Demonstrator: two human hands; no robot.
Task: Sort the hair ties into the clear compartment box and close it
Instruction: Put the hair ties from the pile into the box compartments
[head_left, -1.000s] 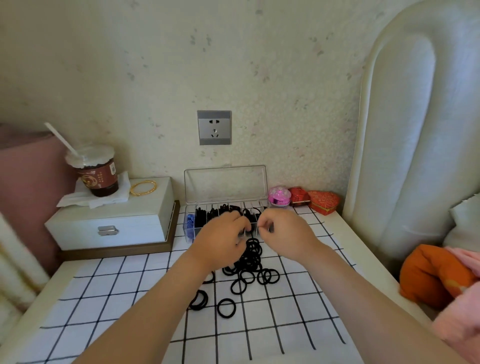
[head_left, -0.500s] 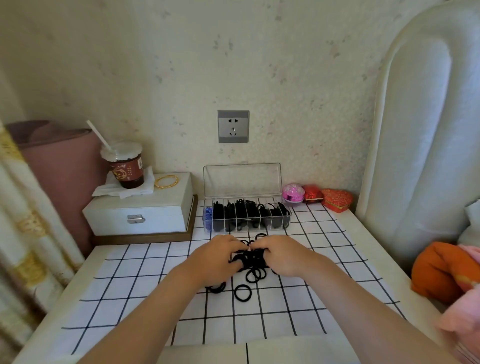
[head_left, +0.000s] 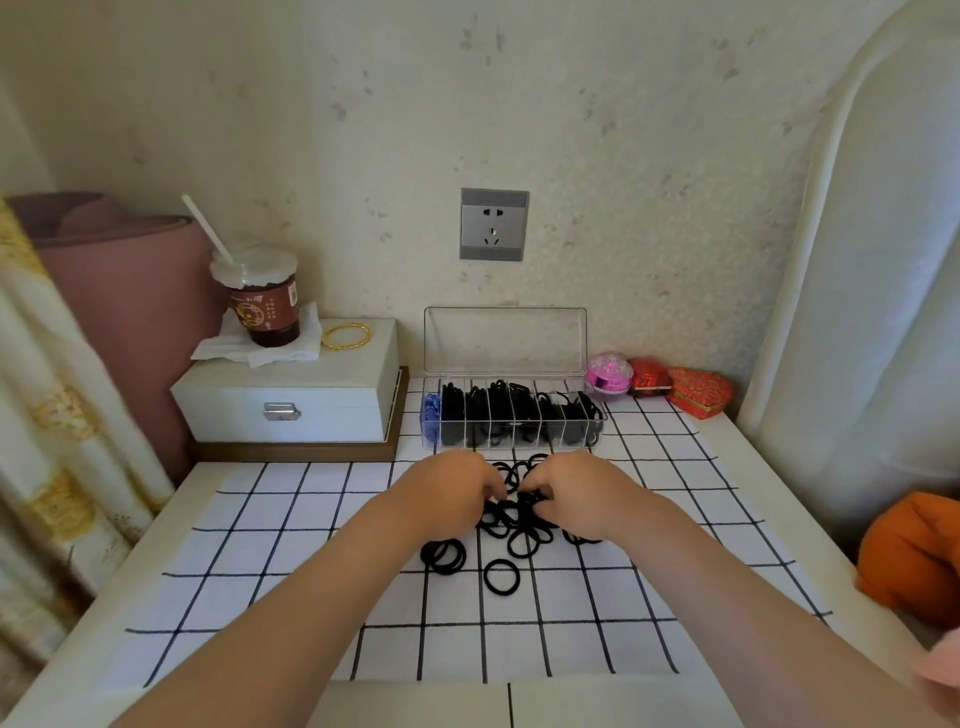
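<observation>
Left hand (head_left: 447, 493) and right hand (head_left: 576, 499) meet, knuckles up, over a heap of black ties (head_left: 514, 525) at the centre of the table (head_left: 124, 597). The fingers of both curl down into the heap; whether they pinch any tie cannot be told. More ties lie apart toward the front edge. Box (head_left: 511, 421) at the rear edge, lid (head_left: 504, 340) upright, compartments mostly packed with black ties.

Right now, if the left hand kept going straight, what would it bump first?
Probably the pile of black hair ties, right at its fingertips. The left hand points forward and slightly right; beyond the pile stands the clear compartment box, though depth is hard to judge.
</observation>
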